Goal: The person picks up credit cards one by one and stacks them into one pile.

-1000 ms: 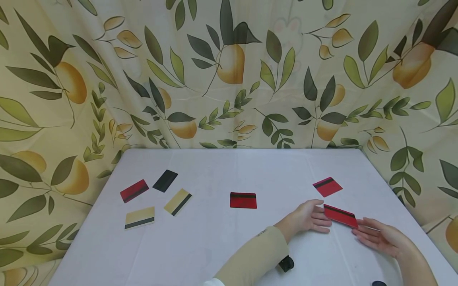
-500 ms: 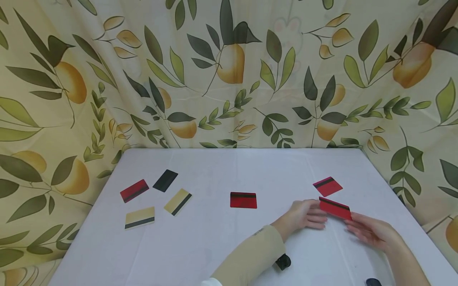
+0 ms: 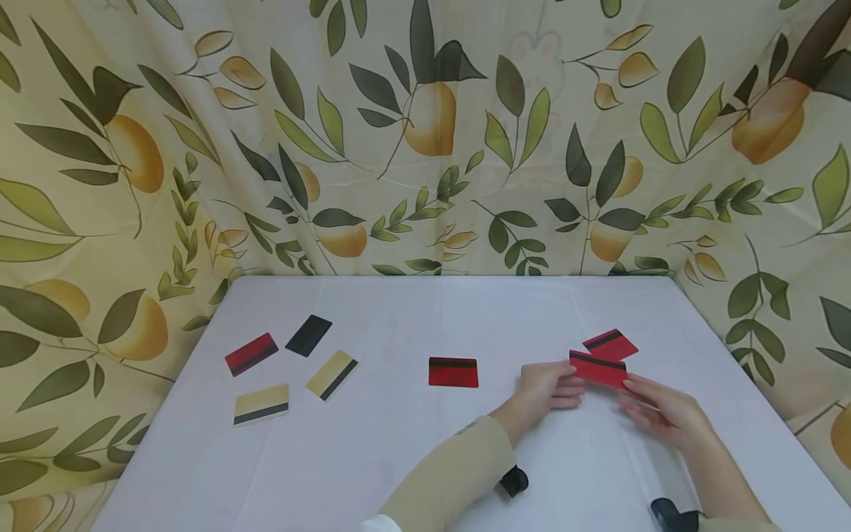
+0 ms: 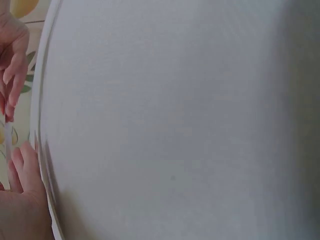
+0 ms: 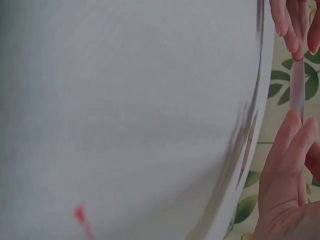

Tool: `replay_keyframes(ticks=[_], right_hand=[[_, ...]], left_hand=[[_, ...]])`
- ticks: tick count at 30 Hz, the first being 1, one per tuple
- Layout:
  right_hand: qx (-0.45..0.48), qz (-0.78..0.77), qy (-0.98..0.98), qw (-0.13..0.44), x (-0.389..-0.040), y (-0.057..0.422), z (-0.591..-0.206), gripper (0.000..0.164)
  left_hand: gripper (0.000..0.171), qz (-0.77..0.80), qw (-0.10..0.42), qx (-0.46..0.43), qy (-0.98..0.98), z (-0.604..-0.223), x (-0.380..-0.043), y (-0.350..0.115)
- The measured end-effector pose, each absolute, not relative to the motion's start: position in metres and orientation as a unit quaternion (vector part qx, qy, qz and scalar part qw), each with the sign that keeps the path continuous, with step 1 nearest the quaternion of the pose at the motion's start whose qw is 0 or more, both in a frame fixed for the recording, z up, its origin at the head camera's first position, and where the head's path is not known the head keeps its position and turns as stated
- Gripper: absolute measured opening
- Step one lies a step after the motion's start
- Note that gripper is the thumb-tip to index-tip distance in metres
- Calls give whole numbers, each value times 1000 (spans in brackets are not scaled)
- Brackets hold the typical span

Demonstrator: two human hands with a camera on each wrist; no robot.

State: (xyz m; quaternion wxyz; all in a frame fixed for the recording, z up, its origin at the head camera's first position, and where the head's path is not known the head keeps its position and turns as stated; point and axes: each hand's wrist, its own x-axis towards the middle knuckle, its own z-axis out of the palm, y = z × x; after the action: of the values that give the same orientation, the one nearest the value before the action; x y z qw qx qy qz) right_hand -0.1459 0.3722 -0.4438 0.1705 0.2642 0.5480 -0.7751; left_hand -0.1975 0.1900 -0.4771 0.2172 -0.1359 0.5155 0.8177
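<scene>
Between my two hands a red card with a black stripe (image 3: 597, 369) is held up over the right half of the table. My left hand (image 3: 547, 386) pinches its left end, and my right hand (image 3: 668, 415) pinches the right end. Just behind it lies another red striped card (image 3: 614, 343), partly covered from the head view. In the right wrist view the held card (image 5: 297, 87) appears nearly edge-on, with my right hand (image 5: 287, 180) at its lower end. My left hand (image 4: 25, 195) shows at the left edge of the left wrist view.
A red card (image 3: 453, 372) lies mid-table. Farther left are a red card (image 3: 251, 355), a black card (image 3: 309, 335) and two gold cards, one tilted (image 3: 332, 375), one flatter (image 3: 261, 405). A patterned curtain (image 3: 399, 185) hangs behind the white table (image 3: 372, 473).
Both hands have moved left and away from me, carrying the red card toward the red card behind it. The other cards stay where they were.
</scene>
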Motion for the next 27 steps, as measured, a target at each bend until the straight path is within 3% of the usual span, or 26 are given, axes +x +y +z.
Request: replay_keyframes(ticks=[13, 27], right_hand=[[253, -771, 567, 143, -164, 344, -441, 14], [221, -772, 577, 150, -175, 307, -435, 10]], left_hand=[[15, 819, 173, -157, 525, -478, -209, 163], [17, 803, 178, -184, 539, -471, -221, 122]])
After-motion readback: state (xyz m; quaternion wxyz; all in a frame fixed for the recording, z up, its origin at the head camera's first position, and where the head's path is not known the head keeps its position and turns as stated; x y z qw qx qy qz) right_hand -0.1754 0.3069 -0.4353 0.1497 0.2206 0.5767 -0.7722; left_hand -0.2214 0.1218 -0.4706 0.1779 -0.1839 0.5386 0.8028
